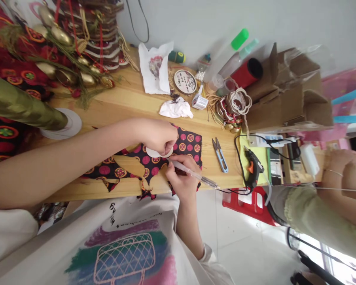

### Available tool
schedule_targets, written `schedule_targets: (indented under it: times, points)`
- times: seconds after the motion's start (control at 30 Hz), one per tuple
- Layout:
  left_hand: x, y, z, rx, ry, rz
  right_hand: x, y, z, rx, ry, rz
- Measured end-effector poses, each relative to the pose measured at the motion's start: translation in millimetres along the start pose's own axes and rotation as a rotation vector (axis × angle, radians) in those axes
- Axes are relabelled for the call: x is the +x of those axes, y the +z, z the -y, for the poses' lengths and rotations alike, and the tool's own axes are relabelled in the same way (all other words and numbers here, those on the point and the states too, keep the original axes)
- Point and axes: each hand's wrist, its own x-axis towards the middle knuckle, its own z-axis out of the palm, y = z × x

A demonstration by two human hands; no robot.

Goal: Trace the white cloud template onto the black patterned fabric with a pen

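My left hand is closed, its knuckles bent, and presses a white round disc down on a dark patterned cloth. Only part of the disc shows beneath the fingers. In my right hand is a pen with a clear barrel, its tip at the disc's edge on the cloth. The cloth is black with pink and orange round motifs, and its near side is cut into ragged strips. Blue-handled thread snips lie on the table to the right of the cloth.
A black glue gun with its cord lies right, near cardboard boxes. Crumpled tissue, a round wooden plaque and bottles stand behind. A green fabric roll and brass bells are left. Another person's hands are far right.
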Motion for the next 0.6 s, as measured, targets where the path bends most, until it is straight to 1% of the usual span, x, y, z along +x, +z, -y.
schedule_targets:
  times: [0.1, 0.2, 0.33, 0.5, 0.6]
  points:
    - [-0.1, -0.4, -1.7, 0.000, -0.033, 0.012, 2.7, -1.1, 1.7, -0.018, -0.048, 0.012]
    - [-0.2, -1.8, -4.5, -0.005, -0.054, 0.015, 3.6, -1.0, 2.1, -0.021, -0.057, 0.021]
    - [-2.2, -3.7, -7.5, -0.065, -0.052, 0.041, 3.4, -0.9, 1.0, -0.016, -0.062, 0.040]
    - [-3.9, -3.9, -6.6, -0.109, -0.037, 0.016, 3.6, -1.0, 1.0, -0.023, -0.036, 0.072]
    - [-2.0, -3.3, -5.2, -0.108, -0.047, 0.026, 2.5, -0.5, 1.7, -0.013, 0.011, 0.053]
